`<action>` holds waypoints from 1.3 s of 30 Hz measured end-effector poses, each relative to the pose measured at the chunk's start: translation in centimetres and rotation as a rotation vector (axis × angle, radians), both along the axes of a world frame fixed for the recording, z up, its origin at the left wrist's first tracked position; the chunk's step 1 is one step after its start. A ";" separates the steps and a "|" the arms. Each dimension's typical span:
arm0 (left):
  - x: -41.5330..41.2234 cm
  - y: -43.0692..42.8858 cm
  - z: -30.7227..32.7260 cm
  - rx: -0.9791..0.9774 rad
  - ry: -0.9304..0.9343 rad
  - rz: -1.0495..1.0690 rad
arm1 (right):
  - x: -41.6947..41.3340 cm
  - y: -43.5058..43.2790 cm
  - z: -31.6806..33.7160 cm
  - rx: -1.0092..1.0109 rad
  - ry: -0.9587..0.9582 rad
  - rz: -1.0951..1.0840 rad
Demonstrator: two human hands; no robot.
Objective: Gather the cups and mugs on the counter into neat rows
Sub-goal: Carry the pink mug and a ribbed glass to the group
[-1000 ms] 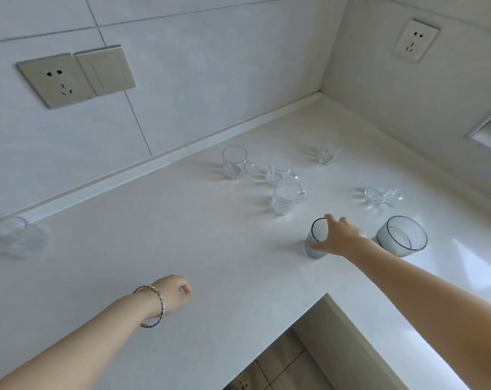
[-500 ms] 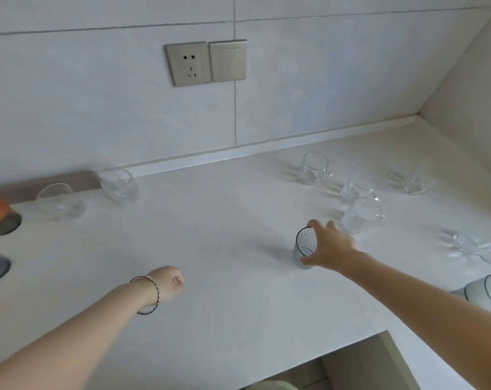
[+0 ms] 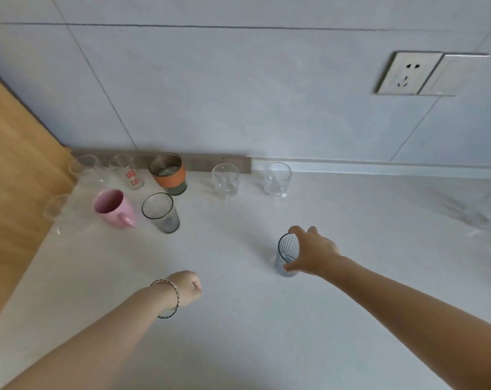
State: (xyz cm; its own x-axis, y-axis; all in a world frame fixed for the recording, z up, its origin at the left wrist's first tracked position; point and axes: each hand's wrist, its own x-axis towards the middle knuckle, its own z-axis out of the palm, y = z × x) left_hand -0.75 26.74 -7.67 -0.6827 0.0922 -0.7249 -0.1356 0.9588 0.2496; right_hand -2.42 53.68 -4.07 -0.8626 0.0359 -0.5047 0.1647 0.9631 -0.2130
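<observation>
White counter (image 3: 267,333) | glass (image 3: 287,253) at 5 o'clock of centre, right hand (image 3: 312,253) fingers curled round it | left hand (image 3: 186,288) fisted, empty | risk: slippery glass could clip cups (image 3: 161,212) at 9 o'clock when set down

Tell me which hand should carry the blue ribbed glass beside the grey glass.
Right. The right hand grips the blue glass; the left hand is a bare fist, holding nothing, though nearer the grey glass.

A home kitchen: a smooth white counter (image 3: 238,333) meets a wall of large pale grey tiles (image 3: 238,94) carrying a silver power socket (image 3: 407,73). Beside a light wooden panel (image 3: 13,178) stand clear drinking glasses (image 3: 278,178), a pink ceramic mug (image 3: 113,209) and an orange-banded glass tumbler (image 3: 168,174)
</observation>
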 end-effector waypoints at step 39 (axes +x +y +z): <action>-5.7 14.7 -0.3 0.068 0.069 -0.515 | 5.3 14.8 -3.7 -0.052 -0.108 -0.543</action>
State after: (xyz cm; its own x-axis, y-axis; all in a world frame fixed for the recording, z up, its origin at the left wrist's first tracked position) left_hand -6.41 41.49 -7.92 -0.5827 0.4735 -0.6604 0.3679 0.8784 0.3052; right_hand 2.91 68.50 -7.72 -0.6701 0.4337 -0.6024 0.6582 0.7224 -0.2121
